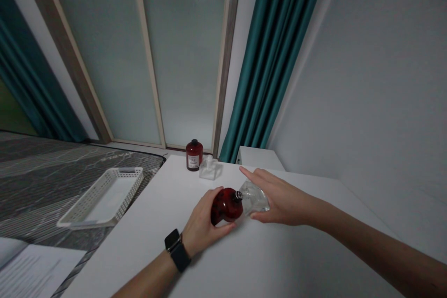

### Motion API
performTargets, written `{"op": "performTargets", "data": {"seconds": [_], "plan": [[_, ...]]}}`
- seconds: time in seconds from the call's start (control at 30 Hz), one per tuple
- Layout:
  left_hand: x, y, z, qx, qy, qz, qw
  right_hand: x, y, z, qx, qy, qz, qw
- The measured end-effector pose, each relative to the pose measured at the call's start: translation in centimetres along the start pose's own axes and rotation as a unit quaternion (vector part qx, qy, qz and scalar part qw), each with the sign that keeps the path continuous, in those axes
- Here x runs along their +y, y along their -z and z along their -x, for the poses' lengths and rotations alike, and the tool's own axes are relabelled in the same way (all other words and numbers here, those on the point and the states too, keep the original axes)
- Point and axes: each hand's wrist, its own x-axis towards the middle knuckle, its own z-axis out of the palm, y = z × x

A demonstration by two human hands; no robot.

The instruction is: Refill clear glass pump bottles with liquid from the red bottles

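My left hand point(205, 218), with a dark smartwatch point(177, 249) on the wrist, is wrapped round a dark red glass bottle point(227, 205). The bottle is tilted, its narrow neck pointing right. In my right hand point(277, 195) is a clear glass container point(254, 198), also tilted, with its narrower end against the red bottle's neck. Whether any liquid passes between them, I cannot tell. Farther back on the white table point(167, 200) stands a second red bottle point(194, 154) with a black cap and white label. Beside it sits another clear glass piece point(208, 168).
A white perforated basket point(103, 199) lies to the left, beyond the table's edge, on a grey patterned surface point(42, 181). Printed papers point(38, 270) are at the lower left. Behind the table are a white cabinet point(261, 158), a green curtain point(268, 56) and frosted sliding doors point(185, 65).
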Motion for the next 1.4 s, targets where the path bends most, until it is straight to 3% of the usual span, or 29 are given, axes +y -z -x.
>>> {"op": "performTargets", "data": {"seconds": [1.4], "plan": [[0.09,-0.17,-0.03,-0.004,0.024,0.062,0.998,-0.38,0.48,-0.25,-0.023,-0.011,0.011,1.000]]}}
